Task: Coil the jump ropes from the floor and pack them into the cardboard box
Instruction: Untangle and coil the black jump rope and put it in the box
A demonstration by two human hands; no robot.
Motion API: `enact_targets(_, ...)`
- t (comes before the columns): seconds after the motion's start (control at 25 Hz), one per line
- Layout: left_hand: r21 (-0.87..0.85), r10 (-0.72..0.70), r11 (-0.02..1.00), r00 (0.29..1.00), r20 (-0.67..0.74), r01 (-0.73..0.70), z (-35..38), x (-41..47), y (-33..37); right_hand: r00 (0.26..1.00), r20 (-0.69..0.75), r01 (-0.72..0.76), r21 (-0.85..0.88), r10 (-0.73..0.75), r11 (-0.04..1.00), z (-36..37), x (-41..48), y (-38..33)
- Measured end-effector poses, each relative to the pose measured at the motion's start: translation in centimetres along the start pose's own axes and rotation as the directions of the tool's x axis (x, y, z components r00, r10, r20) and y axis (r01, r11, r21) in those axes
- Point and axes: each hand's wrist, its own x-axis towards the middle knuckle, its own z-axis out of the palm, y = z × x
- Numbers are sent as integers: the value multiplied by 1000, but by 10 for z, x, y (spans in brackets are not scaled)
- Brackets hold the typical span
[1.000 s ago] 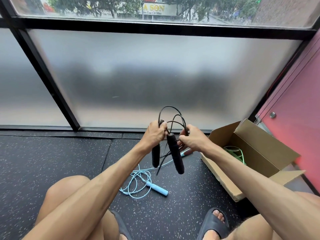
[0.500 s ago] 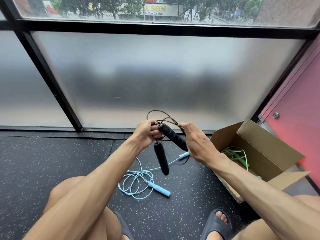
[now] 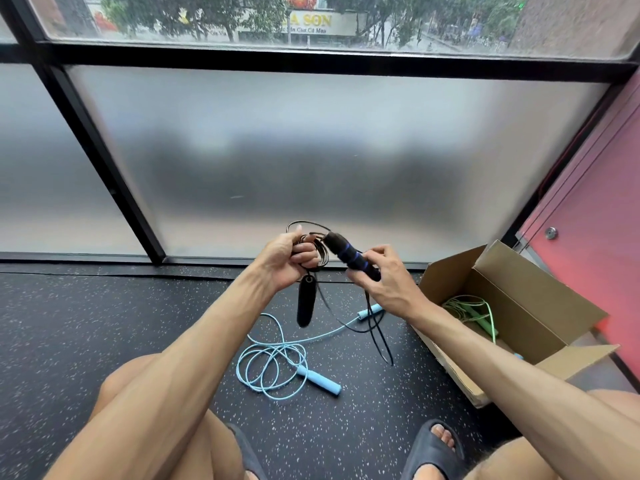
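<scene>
A black jump rope [image 3: 349,256] is held up in front of me. My left hand [image 3: 289,259] grips its coiled cord, and one black handle hangs straight down below that hand. My right hand [image 3: 382,277] pinches the other handle, black with blue bands, tilted up to the left. Loose black cord dangles under the right hand. A light blue jump rope [image 3: 277,365] lies loosely looped on the floor below. The open cardboard box [image 3: 526,306] stands at the right with a green jump rope [image 3: 474,311] inside.
Frosted glass panels with black frames close off the far side. A pink wall with a round knob [image 3: 550,232] stands behind the box. The floor [image 3: 104,323] is dark speckled rubber. My knees and dark slippers [image 3: 433,452] fill the bottom edge.
The handle in my right hand has swung from hanging down to tilted up across the coil. The cord loops have been drawn smaller and tighter in my left hand.
</scene>
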Motion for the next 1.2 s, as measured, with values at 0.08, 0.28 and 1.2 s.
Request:
enact_targets(0.08,-37,45,998,998,-44,-47,-12,-1,14,983,-109,-99,376,150,921,-13,4,-4)
enact_targets(0.28,-101,173,973,948,-267,-206,-48,-5,48,741,-288,-264,705,606,658,-47,17,45)
enact_targets(1.2,360,351,899,902,-253,-249,-83,-38,59,767,235,-467,-433,597,771,2,-20,84)
